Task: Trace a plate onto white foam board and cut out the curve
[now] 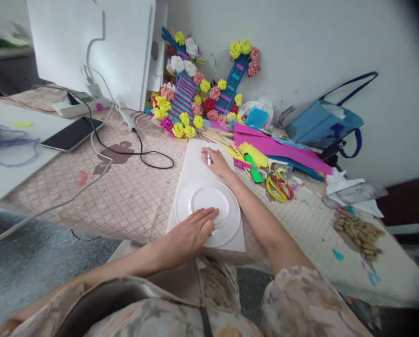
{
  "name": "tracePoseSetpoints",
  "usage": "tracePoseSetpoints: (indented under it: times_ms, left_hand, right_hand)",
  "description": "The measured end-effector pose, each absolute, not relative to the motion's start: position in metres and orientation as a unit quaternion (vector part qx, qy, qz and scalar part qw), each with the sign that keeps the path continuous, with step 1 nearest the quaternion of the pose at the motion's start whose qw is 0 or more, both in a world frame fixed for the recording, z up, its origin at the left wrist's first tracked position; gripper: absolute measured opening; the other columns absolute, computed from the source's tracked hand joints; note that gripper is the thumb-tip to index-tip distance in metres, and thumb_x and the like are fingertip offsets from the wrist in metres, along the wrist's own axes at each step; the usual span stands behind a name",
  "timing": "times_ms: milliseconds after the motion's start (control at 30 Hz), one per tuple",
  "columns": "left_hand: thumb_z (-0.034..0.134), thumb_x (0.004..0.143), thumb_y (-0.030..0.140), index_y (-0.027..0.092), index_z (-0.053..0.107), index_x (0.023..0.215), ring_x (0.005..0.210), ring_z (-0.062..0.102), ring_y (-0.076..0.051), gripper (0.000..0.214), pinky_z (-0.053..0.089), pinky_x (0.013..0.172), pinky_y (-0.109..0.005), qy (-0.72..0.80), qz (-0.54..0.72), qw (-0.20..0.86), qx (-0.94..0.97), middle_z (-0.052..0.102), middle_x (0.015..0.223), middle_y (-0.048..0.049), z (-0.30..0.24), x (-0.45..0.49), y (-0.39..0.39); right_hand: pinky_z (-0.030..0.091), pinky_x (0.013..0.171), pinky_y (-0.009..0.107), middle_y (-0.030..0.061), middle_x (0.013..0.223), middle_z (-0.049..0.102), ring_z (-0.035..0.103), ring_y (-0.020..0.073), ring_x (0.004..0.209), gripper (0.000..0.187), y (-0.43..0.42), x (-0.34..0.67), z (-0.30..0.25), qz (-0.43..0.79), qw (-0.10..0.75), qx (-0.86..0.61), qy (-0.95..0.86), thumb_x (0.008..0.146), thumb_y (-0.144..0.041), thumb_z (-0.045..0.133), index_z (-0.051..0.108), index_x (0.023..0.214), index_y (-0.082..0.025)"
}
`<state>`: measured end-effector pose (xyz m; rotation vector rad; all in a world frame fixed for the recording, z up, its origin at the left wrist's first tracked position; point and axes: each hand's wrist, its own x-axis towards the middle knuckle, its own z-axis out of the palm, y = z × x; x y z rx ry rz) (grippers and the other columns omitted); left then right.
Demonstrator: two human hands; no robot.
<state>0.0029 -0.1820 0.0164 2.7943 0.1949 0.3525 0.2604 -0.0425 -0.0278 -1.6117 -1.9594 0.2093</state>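
A white plate lies upside down on a white sheet at the table's near edge. My left hand rests flat on the plate, fingers stretched out and pressing it down. My right hand is closed around a thin white pen, its tip on the sheet just beyond the plate's far rim.
Yellow scissors, a green marker, pink and blue paper and wooden sticks lie right of the sheet. Paper-flower craft stands behind. A phone, cables and power strip are left; peanuts and a blue bag right.
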Motion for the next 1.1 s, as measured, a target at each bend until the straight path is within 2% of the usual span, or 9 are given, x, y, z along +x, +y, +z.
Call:
tracePoseSetpoints:
  times_ms: [167,400,700,933,1100]
  left_hand:
    - [0.053,0.072,0.0,0.011,0.048,0.103,0.137,0.032,-0.027,0.032,0.032,0.112,-0.041,0.066,0.12,0.155,0.978,0.04,0.143,-0.024,0.016,0.005,-0.178]
    - [0.073,0.069,0.014,0.012,0.048,0.102,0.137,0.032,-0.028,0.042,0.031,0.113,-0.041,0.064,0.132,0.194,0.97,0.038,0.144,-0.0247,0.015,0.004,-0.177]
    - [0.073,0.069,0.011,0.012,0.049,0.1,0.136,0.034,-0.029,0.039,0.032,0.112,-0.043,0.075,0.135,0.194,0.969,0.04,0.143,-0.0242,0.015,0.006,-0.178]
    - [0.068,0.073,0.012,0.014,0.047,0.102,0.137,0.033,-0.028,0.036,0.032,0.112,-0.044,0.076,0.143,0.201,0.966,0.04,0.144,-0.0229,0.013,0.005,-0.178]
    - [0.072,0.07,0.012,0.013,0.047,0.101,0.136,0.034,-0.028,0.039,0.031,0.113,-0.042,0.08,0.129,0.197,0.968,0.04,0.143,-0.023,0.016,0.005,-0.178]
  right_hand:
    - [0.025,0.105,0.056,0.0084,0.123,0.062,0.055,0.0276,0.117,0.029,-0.041,0.261,-0.026,0.07,0.293,-0.601,-0.74,0.084,-0.021,0.047,0.054,0.112,-0.023]
    - [0.03,0.102,0.051,0.0086,0.123,0.063,0.056,0.0262,0.116,0.026,-0.04,0.262,-0.027,0.064,0.299,-0.596,-0.742,0.084,-0.021,0.048,0.054,0.11,-0.022]
    - [0.026,0.104,0.054,0.0076,0.124,0.063,0.056,0.0265,0.116,0.026,-0.039,0.262,-0.027,0.071,0.305,-0.6,-0.736,0.083,-0.021,0.049,0.054,0.108,-0.024]
    - [0.028,0.105,0.054,0.0084,0.124,0.062,0.056,0.0262,0.116,0.028,-0.042,0.261,-0.023,0.089,0.314,-0.598,-0.732,0.081,-0.021,0.049,0.055,0.109,-0.023]
    - [0.029,0.106,0.051,0.0071,0.12,0.064,0.058,0.0238,0.111,0.028,-0.047,0.263,-0.017,0.104,0.344,-0.598,-0.717,0.083,-0.024,0.045,0.055,0.109,-0.023]
